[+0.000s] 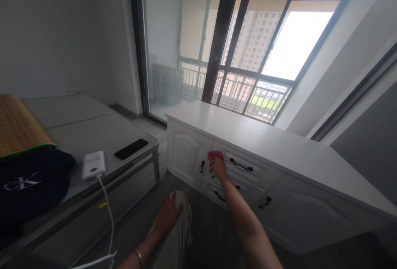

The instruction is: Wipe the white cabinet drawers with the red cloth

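Observation:
A long white cabinet (254, 140) with drawers, doors and black handles stands in front of me. My right hand (218, 166) is closed on a red cloth (215, 153) against the cabinet's front, near the top drawer's left edge. The drawer's black handle (241, 164) is just right of that hand. My left hand (169, 213) rests with its fingers spread on my knee (182, 207), holding nothing. A bracelet is on the left wrist.
At the left, a grey folding table (89, 116) bears a black phone (131, 149), a white power bank (94, 164) with a hanging cable, dark blue fabric (34, 178) and a rolled mat (21, 124). Glass doors are behind.

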